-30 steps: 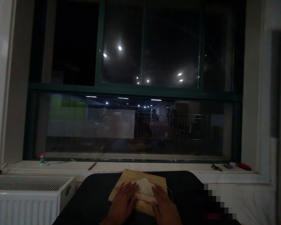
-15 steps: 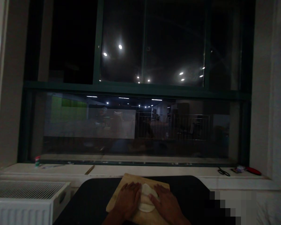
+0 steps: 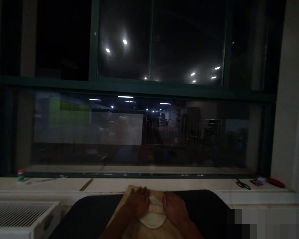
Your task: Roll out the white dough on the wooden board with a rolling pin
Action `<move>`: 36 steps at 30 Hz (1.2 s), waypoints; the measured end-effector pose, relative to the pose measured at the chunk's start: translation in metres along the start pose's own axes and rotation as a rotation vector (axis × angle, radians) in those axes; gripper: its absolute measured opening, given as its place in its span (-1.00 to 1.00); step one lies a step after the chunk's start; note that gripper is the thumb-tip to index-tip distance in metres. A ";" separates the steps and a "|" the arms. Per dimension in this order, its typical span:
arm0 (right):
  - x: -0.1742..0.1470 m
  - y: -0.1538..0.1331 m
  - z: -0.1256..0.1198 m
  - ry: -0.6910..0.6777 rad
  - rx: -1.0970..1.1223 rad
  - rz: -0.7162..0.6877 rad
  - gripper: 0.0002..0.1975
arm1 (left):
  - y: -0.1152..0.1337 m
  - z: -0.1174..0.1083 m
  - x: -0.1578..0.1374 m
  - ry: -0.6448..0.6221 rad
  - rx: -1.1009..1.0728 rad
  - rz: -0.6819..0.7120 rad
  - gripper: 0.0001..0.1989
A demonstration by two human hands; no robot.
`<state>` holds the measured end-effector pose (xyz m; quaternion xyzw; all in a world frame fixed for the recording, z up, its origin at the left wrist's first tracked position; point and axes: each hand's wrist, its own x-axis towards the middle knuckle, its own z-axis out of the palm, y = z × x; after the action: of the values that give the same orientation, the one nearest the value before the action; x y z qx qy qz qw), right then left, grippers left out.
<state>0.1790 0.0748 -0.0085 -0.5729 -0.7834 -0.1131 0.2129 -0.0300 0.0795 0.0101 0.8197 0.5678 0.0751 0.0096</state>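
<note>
Dark green framing divides the wide window (image 3: 139, 85) in front of you, its panes dark and dotted with bright lights. Below it, your black worktop (image 3: 89, 215) reaches forward to the white windowsill (image 3: 169, 184), which runs nearly the full width of your view. At your left stands a white radiator (image 3: 15, 214) with a slotted top. On the worktop lies a pale wooden board (image 3: 146, 233), set at a slant. Your left hand (image 3: 139, 202) and right hand (image 3: 175, 207) are over the board, palms down and apart, fingers bent; your palms are hidden, so I cannot tell whether they grip anything. Between them, on the board, is a flat, rounded sheet of dough (image 3: 153, 221), its near edge curving towards you. Across it runs a pale brownish band (image 3: 156, 209), perhaps a rod, too dim to be sure. On the sill, a red object (image 3: 276, 182) and dark scissors (image 3: 243, 184) lie at the right, and a small red-and-green container (image 3: 20, 175) stands at the left.
</note>
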 end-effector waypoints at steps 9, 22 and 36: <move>0.035 0.002 0.004 -0.038 -0.085 0.053 -0.46 | -0.007 -0.002 0.033 0.108 0.005 0.002 -0.49; 0.079 0.018 0.029 -0.138 -0.044 0.201 -0.59 | -0.019 0.001 0.077 0.130 -0.056 -0.099 -0.23; 0.072 0.015 0.028 -0.193 -0.047 0.169 -0.58 | -0.039 0.014 0.077 0.059 -0.026 -0.325 -0.60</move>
<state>0.1689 0.1527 -0.0005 -0.6498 -0.7463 -0.0573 0.1320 -0.0381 0.1658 0.0007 0.7143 0.6920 0.1037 0.0155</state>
